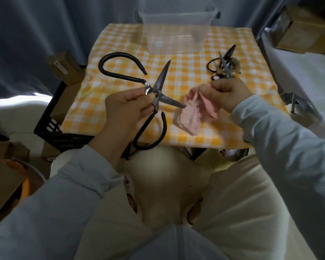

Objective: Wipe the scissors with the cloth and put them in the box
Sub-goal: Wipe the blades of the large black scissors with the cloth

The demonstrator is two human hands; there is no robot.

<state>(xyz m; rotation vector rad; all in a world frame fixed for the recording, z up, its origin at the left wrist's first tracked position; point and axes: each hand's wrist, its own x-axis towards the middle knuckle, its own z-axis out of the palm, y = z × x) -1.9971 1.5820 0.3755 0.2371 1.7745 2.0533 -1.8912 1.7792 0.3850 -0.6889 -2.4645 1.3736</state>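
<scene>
My left hand [125, 106] grips a large pair of black iron scissors [160, 79] at the pivot, blades spread wide above the table. One blade points up toward the box, the other points right and its tip touches the pink cloth [190, 113]. My right hand [227, 93] pinches the top of that crumpled cloth, which hangs down to the yellow checked tablecloth [195, 68]. The clear plastic box [176, 29] stands at the far edge of the table with nothing visible inside.
A heap of smaller dark scissors [224, 66] lies at the right rear of the table. A black crate [51, 126] and cardboard boxes [66, 68] stand left of the table. More cartons [304, 29] sit at the upper right. My lap fills the foreground.
</scene>
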